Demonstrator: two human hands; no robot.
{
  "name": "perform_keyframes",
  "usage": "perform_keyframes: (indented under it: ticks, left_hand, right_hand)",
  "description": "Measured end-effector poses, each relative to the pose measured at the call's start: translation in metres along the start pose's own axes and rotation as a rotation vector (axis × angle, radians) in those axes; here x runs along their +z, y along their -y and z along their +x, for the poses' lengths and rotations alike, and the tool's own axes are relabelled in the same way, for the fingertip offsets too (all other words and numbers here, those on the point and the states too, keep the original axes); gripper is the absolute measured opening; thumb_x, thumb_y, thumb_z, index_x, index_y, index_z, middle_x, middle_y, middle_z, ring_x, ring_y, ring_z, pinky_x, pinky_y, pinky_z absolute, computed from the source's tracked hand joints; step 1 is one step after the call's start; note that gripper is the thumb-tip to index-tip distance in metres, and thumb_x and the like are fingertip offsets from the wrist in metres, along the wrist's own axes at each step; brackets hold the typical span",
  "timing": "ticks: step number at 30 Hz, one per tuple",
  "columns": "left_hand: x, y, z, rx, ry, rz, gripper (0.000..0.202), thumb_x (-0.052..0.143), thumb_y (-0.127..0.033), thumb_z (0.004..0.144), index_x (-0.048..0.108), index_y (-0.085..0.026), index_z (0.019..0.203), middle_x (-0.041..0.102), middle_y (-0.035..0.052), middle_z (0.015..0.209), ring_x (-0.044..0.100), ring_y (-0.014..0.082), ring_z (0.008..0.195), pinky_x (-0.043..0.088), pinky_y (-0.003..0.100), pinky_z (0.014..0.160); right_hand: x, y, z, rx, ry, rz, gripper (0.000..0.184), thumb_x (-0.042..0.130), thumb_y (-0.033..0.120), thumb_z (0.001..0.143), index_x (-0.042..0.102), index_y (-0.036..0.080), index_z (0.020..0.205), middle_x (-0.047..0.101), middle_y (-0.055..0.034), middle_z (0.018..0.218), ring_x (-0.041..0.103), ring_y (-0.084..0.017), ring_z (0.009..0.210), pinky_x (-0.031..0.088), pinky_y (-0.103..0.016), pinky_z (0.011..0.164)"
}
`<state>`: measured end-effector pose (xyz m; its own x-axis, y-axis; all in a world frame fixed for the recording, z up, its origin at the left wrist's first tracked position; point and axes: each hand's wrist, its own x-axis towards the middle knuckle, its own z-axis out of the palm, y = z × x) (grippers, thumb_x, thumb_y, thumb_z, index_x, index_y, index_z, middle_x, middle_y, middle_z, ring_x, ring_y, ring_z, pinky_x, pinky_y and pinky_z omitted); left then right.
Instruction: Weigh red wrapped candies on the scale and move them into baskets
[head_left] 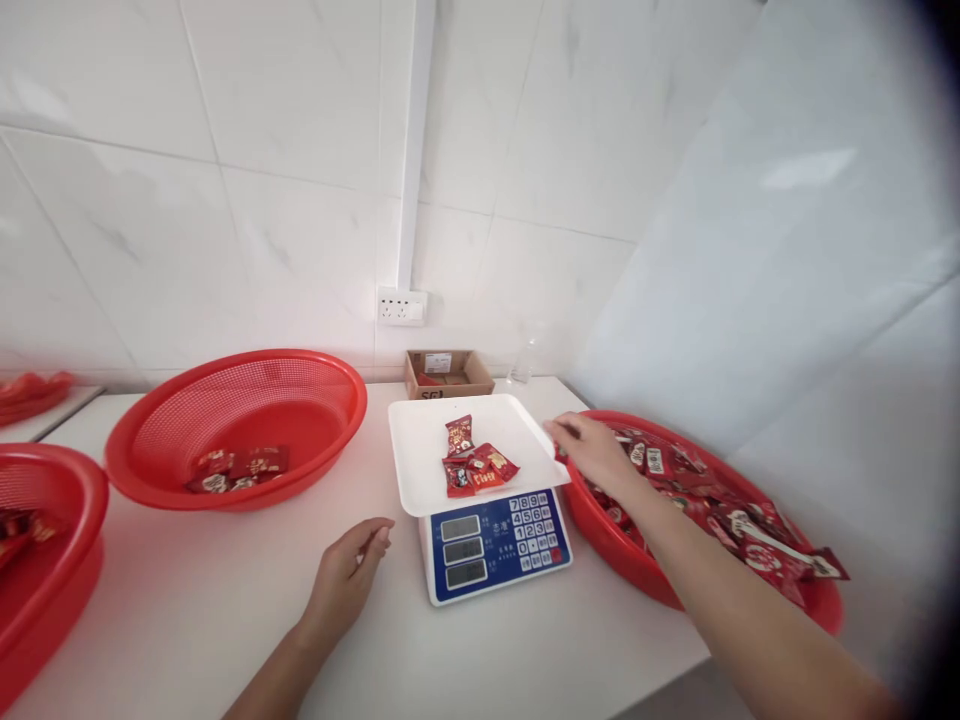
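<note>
A white and blue digital scale (495, 545) stands on the white counter, and its white tray (420, 450) holds several red snack packets (474, 462). My right hand (589, 450) hovers at the tray's right edge, over the rim of a red basket (637, 565) full of red packets. Its fingers are curled together and I cannot make out anything in them. My left hand (346, 580) rests on the counter just left of the scale with its fingers loosely bent and nothing in it.
A large red mesh basket (315, 400) with a few packets sits at the back left. Another red basket (45, 560) is at the far left edge. A small cardboard box (448, 372) and a wall socket (402, 306) lie behind the scale.
</note>
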<state>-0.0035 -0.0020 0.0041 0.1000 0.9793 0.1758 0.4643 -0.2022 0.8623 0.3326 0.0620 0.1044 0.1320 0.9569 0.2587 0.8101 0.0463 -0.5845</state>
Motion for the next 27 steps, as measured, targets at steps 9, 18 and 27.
perform_keyframes:
  ticks: [9,18,27]
  left_hand:
    - [-0.002,0.001,0.000,-0.008,0.002,-0.028,0.034,0.040,-0.045,0.086,0.061,-0.020,0.092,0.064,0.0026,0.076,0.061,0.0167,0.072,0.051,0.028,0.068]
    - [0.000,0.000,-0.002,-0.013,0.007,-0.025,0.031,0.041,-0.041,0.087,0.062,-0.019,0.093,0.066,0.0027,0.080,0.062,0.0157,0.074,0.049,0.027,0.069]
    - [0.000,-0.006,-0.004,0.008,-0.136,-0.081,0.028,0.043,-0.039,0.087,0.061,-0.018,0.092,0.063,0.0015,0.074,0.061,0.0142,0.068,0.051,0.026,0.066]
  right_hand:
    - [0.055,0.040,0.009,-0.030,0.204,0.191,0.033,0.041,0.048,0.080,0.060,0.021,0.089,0.066,-0.0023,0.091,0.059,-0.015,0.072,0.043,-0.027,0.067]
    - [-0.006,-0.023,-0.037,0.154,-0.153,-0.108,0.039,0.040,0.047,0.080,0.061,0.021,0.101,0.064,-0.0086,0.107,0.058,-0.026,0.097,0.043,-0.039,0.085]
    - [-0.008,-0.070,-0.101,0.220,0.045,-0.359,0.046,0.038,0.049,0.080,0.061,0.022,0.110,0.066,-0.0078,0.106,0.063,-0.027,0.091,0.051,-0.038,0.073]
